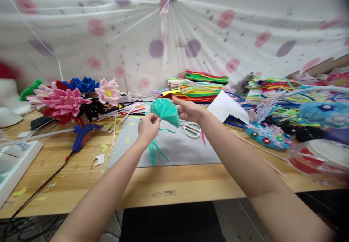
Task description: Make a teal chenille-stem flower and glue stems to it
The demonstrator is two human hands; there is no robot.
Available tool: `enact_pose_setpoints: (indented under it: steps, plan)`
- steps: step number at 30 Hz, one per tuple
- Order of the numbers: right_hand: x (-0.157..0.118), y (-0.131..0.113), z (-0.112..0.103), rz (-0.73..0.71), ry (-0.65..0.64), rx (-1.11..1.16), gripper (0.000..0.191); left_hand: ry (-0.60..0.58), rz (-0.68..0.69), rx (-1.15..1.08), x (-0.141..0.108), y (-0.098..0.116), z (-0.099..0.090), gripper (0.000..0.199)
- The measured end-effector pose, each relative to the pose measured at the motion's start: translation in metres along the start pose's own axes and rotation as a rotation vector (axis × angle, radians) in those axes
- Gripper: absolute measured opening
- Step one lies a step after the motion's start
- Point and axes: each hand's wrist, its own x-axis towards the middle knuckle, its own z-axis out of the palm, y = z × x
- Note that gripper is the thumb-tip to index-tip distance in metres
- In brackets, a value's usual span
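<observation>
My left hand (148, 127) pinches the lower left edge of a teal fan-shaped piece (166, 110) made of pipe cleaners, held up over a grey mat. At its right side my right hand (188, 109) reaches out with fingers extended, partly hidden behind the piece. Whether those fingers touch it I cannot tell. Below, several loose teal pipe cleaners (156, 153) lie on the grey mat (188, 154). White-handled scissors (191, 129) rest on the mat under my right wrist.
Pipe-cleaner flowers (67, 102) stand at the back left, with a blue glue gun (81, 136) and its cord before them. Bundles of coloured pipe cleaners (199, 85) are stacked behind the mat. White paper (227, 107), a blue flowered piece (268, 136) and a wrapped spool (319, 156) sit right.
</observation>
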Motion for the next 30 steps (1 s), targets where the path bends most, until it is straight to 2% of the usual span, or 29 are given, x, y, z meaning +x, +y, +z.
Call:
enact_pose_setpoints:
  steps: [2,4,6,8,10,12,17,20,22,24,25,27,30]
  plan:
    - [-0.006,0.002,-0.005,-0.103,-0.095,0.124,0.053,-0.077,-0.304,-0.389,0.008,0.005,-0.007,0.007]
    - [-0.010,0.008,-0.006,-0.240,-0.099,0.096,0.056,-0.180,-0.577,-0.726,0.012,0.008,-0.013,0.005]
    - [-0.011,0.015,-0.004,-0.345,-0.090,-0.043,0.056,-0.295,-0.745,-0.970,0.012,0.010,-0.018,0.009]
    - [-0.009,0.020,0.002,-0.404,-0.066,-0.209,0.053,-0.387,-0.795,-1.099,0.009,0.011,-0.018,0.013]
    - [-0.006,0.019,0.008,-0.423,-0.015,-0.318,0.041,-0.391,-0.767,-1.071,0.006,0.013,-0.015,0.014]
    - [-0.004,0.014,0.013,-0.420,0.051,-0.383,0.030,-0.310,-0.665,-0.904,0.004,0.014,-0.011,0.010]
    - [0.000,-0.002,0.021,-0.329,0.127,-0.562,0.021,-0.149,-0.189,-0.257,0.001,0.008,-0.008,0.010]
    - [0.010,-0.003,0.026,-0.208,0.159,-0.601,0.020,-0.039,0.139,0.222,-0.004,0.000,-0.007,0.007]
    - [0.018,0.002,0.029,-0.111,0.224,-0.593,0.023,0.010,0.267,0.403,-0.007,-0.005,-0.006,0.005]
    - [0.025,0.007,0.029,-0.022,0.243,-0.510,0.027,0.028,0.274,0.427,-0.006,-0.010,-0.005,0.005]
    - [0.027,0.010,0.027,0.011,0.196,-0.436,0.028,0.030,0.230,0.384,-0.004,-0.013,-0.005,0.005]
    - [0.025,0.013,0.023,0.011,0.031,-0.261,0.034,0.030,0.051,0.172,0.002,-0.017,-0.009,0.005]
    - [0.014,0.015,0.018,-0.171,-0.123,-0.172,0.044,-0.047,-0.278,-0.337,0.011,-0.021,-0.017,0.009]
